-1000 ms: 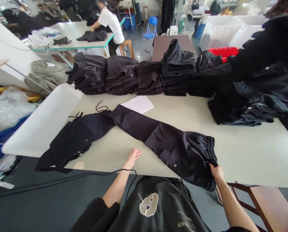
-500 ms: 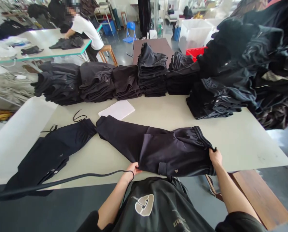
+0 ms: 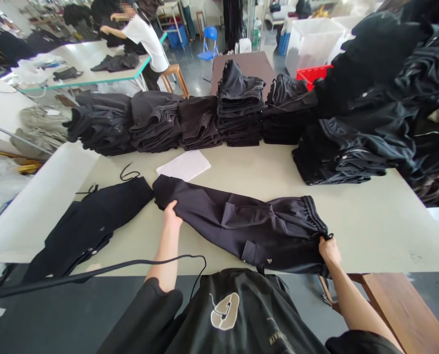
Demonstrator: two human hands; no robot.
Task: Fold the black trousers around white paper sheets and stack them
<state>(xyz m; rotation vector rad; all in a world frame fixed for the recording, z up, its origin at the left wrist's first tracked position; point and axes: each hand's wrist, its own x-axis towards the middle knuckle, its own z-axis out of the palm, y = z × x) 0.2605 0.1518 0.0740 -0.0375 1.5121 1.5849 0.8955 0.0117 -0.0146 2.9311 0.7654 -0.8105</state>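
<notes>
Dark trousers (image 3: 219,221) lie along table's (image 3: 381,226) near side. Right hand (image 3: 330,251) grips waistband, hiding part. Left hand (image 3: 172,215) touches leg; fingers unclear, can't tell if closed.

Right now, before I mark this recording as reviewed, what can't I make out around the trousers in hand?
All in the head view:
- Underside of the dark trousers: hidden by their own upper layer.
- Some fingertips of the left hand and right hand: hidden by cloth and the hands themselves.
- Pale emblem by the flap: too small to read.
- Cable: its far end is cut off by the left edge.
</notes>
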